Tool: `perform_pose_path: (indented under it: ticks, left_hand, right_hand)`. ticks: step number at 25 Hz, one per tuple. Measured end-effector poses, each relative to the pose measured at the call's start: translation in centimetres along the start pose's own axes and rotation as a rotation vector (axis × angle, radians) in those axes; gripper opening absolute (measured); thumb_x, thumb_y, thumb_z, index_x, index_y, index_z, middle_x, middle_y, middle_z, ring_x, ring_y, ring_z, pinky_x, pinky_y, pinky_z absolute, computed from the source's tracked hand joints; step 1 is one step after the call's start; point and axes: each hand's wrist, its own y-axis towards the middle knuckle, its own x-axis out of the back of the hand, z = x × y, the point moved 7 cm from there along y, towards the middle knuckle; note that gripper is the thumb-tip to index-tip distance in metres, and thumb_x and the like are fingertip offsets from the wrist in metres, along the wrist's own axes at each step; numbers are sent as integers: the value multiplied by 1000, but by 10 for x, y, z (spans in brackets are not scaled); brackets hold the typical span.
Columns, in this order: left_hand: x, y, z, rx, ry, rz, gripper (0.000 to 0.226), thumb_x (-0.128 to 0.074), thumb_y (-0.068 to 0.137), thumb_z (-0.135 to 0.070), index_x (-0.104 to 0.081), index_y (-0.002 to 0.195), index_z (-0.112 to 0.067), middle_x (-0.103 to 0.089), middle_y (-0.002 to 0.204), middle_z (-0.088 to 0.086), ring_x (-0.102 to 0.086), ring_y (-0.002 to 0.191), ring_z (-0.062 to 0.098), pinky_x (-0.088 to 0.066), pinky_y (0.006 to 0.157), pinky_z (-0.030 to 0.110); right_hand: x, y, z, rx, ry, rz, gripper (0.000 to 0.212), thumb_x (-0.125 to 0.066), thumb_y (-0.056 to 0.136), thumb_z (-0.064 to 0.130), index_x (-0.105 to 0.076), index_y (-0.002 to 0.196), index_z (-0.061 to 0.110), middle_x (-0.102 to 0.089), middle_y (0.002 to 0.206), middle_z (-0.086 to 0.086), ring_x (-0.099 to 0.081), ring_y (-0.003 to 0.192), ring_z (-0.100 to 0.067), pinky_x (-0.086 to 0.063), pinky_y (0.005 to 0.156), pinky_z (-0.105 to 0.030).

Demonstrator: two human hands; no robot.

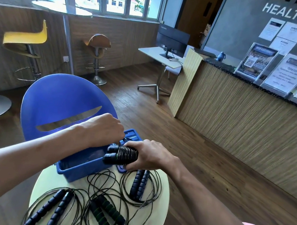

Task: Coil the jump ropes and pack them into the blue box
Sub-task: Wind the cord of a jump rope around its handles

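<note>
**Wound Rope Held at the Box's Near Right Corner**

Nearest the camera, three loose jump ropes (96,206) were spread over the near half of the round table (161,202), cords tangled and overlapping, handles lying in pairs. Beyond them, a wound rope bundle (122,155) was clamped in the right hand (150,158), fingers curled round it, its long axis lying across the view with the handle ends pointing left. It was held just over the near right corner of the blue box (82,169) — the box opening lay directly left and below. The left hand (105,129) was curled above the box's far side, seemingly pinching the cord's end; this was hidden by the knuckles. The box's contents could not be made out.
</note>
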Motion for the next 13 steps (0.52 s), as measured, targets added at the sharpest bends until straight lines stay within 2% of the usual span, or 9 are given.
perform_pose_path:
  ticks: [3,5,8,11,13]
  left_hand:
    - [-3,-8,1,204,-227,-88,15,-44,97,-16,-57,102,-18,-54,104,-2,-50,105,19,-45,71,31]
    - [-6,-12,7,370,-464,-201,9,-48,95,-17,-56,93,-16,-48,98,0,-47,97,20,-41,65,32]
    - [-20,-13,20,609,-901,-389,15,-54,91,-16,-68,90,-10,-57,92,4,-57,84,26,-45,69,34]
    - [-19,-18,18,719,-1025,-516,9,-65,85,-11,-72,90,-13,-64,84,5,-60,78,27,-49,70,35]
    - [-15,-22,13,720,-1037,-625,9,-70,83,-8,-73,90,-13,-65,79,3,-60,71,24,-51,66,37]
  right_hand:
    - [9,7,-10,-74,-25,-83,60,-74,72,57,-54,128,44,-71,107,1,-67,96,-26,-50,81,-35]
    - [11,8,-11,-93,-40,-122,61,-73,72,56,-54,128,43,-72,107,-1,-68,96,-28,-49,80,-35]
    - [12,11,-12,-135,-45,-168,61,-71,74,57,-53,130,41,-72,107,-2,-68,97,-28,-50,82,-35]
    - [17,11,-18,-181,-14,-216,62,-70,75,59,-53,131,40,-72,107,-1,-68,97,-27,-47,78,-34]
    - [21,10,-22,-204,39,-232,58,-70,74,59,-55,128,40,-73,103,0,-68,94,-26,-43,73,-32]
